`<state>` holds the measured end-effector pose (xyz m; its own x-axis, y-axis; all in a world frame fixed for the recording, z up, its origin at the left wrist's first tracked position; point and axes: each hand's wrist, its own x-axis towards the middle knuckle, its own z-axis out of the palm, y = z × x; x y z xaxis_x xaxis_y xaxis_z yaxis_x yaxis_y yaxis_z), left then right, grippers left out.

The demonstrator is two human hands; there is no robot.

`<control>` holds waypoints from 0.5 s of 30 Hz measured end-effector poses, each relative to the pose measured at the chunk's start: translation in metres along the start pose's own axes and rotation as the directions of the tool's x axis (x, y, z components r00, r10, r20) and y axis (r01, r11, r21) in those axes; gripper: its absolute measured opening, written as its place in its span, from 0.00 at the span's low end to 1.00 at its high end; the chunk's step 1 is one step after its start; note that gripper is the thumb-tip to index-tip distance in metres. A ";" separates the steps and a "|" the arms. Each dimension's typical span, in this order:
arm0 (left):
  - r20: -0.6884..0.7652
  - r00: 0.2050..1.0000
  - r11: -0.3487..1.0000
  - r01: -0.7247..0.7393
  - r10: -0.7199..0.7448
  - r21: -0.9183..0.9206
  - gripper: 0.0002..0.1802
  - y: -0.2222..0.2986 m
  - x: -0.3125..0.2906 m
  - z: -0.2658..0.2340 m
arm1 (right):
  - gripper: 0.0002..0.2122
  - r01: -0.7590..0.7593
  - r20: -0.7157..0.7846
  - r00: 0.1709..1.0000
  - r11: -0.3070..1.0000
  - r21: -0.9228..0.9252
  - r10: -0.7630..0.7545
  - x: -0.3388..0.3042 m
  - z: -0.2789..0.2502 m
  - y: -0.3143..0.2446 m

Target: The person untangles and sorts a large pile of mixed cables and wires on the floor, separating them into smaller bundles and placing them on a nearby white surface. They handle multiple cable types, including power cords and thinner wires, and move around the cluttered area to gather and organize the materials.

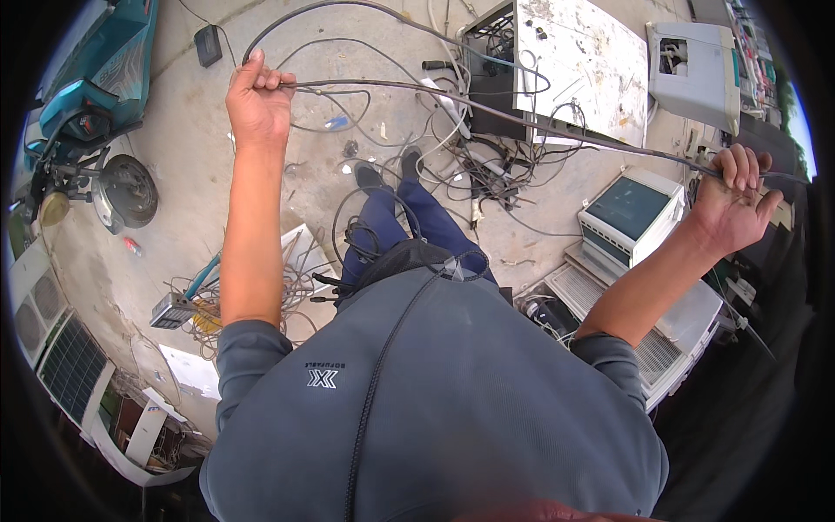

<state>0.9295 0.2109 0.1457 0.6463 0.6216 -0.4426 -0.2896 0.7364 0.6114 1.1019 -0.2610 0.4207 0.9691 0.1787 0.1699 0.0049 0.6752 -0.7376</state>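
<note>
A long black cable (487, 110) runs nearly straight between my two raised, wide-apart hands. At the upper left, my left hand (263, 103) is closed round it, with the fingers curled and the thumb up. From this hand the cable also loops up and over toward the top middle. Far to the right, my right hand (735, 196) grips the same cable in its bent fingers, and a short stretch sticks out past it. Another thin cord loop (348, 228) hangs over my legs and reaches up beside my waist.
A white-topped metal cabinet (584, 65) stands ahead, with tangled cables (500, 170) on the ground beside it. Boxy old equipment (633, 213) sits at my right. A teal motorbike (87, 113) is parked at the far left, near a wire heap (217, 317) and a solar panel (74, 365).
</note>
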 end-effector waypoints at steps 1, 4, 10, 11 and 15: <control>-0.050 0.998 1.000 0.026 -0.026 -0.009 0.15 0.005 -0.001 0.021 | 0.33 -0.056 0.254 0.965 0.998 -0.042 0.065 0.003 -0.010 0.000; 0.071 0.997 0.997 0.032 -0.037 0.069 0.15 0.021 -0.009 0.077 | 0.35 0.091 -0.269 0.930 0.865 -0.493 -0.251 0.007 -0.050 0.022; 0.231 0.972 0.986 -0.080 0.044 0.149 0.12 0.037 -0.045 0.158 | 0.31 -0.417 -0.641 0.763 0.825 -0.383 0.088 -0.054 -0.133 0.124; 0.215 0.975 0.980 -0.101 0.062 0.174 0.11 0.039 -0.052 0.167 | 0.29 -0.509 -0.647 0.740 0.782 -0.359 0.185 -0.068 -0.140 0.143; 0.393 0.913 0.959 -0.202 0.111 0.198 0.12 0.051 -0.079 0.192 | 0.23 -0.751 -0.627 0.641 0.531 -0.393 0.443 -0.116 -0.160 0.212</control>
<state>0.9995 0.1482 0.3379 0.8352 0.5443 -0.0785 -0.2685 0.5282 0.8055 1.0305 -0.2530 0.1396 0.7778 -0.0353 -0.6275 -0.6285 -0.0569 -0.7757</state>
